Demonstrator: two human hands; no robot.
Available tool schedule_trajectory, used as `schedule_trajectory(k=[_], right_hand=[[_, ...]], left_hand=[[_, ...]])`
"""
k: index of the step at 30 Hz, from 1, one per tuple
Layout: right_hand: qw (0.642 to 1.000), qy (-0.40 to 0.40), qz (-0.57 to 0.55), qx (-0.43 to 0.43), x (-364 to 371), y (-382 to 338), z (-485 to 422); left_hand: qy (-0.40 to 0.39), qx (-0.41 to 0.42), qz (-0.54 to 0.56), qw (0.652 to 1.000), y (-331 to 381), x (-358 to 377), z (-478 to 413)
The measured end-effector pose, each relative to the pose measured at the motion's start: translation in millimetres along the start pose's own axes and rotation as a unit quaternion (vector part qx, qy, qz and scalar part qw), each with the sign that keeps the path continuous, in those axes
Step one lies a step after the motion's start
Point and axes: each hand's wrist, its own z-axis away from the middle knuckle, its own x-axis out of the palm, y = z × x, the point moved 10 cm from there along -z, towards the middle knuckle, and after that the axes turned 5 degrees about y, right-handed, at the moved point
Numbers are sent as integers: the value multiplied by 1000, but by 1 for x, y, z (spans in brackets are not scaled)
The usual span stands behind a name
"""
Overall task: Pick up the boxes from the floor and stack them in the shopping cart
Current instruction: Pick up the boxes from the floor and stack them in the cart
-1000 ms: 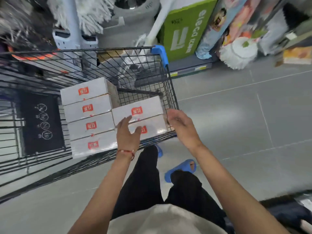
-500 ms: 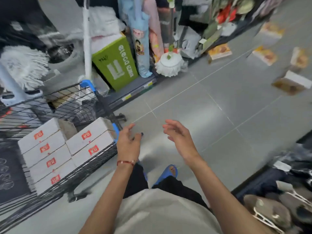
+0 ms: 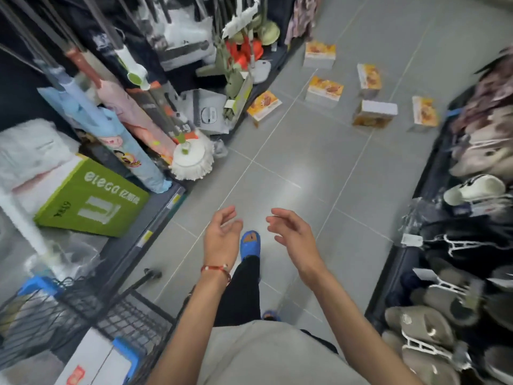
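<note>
Surroundings, head view: grey tiled floor (image 3: 305, 162) runs up the middle of the frame as an aisle. Left side: shelving with mop handles, a white mop head (image 3: 191, 159) at the shelf edge, a blue folded umbrella (image 3: 125, 145) leaning beside it, and a green carton (image 3: 91, 202) lying tilted at middle left. Right side: dark rack of grey and white slippers (image 3: 433, 323), from the lower right corner up to the middle right edge. A foot in a blue slipper (image 3: 249, 244) stands on the tiles at lower centre, seen between the two hands.

Task items: six boxes on the floor (image 3: 324, 91), scattered across the upper right of the frame, well apart from the hands, with tiles between. White sides, orange-yellow printed faces; some lie flat, some stand on edge. Print too blurred to read. Shopping cart (image 3: 130, 323), black wire with blue corner pieces, in the lower left corner; inside it white boxes (image 3: 94, 359) with a red label, partly cut by the frame edge.

Hands: left hand (image 3: 222, 236), red cord bracelet (image 3: 216, 269) at the wrist, and right hand (image 3: 294, 234). Both are held out over the floor at lower centre, fingers loosely curved, holding nothing and touching nothing.
</note>
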Motion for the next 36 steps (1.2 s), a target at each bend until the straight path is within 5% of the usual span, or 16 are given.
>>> schedule_trajectory(k=[12,36], right_hand=[[978,166,-123,28,-68,-109,-116],[937,266,-207,94,-326,-297,-444]], left_hand=[[-101,-7,-25,995,133,124,-156],[-238,10,-107,965,351,553,-316]])
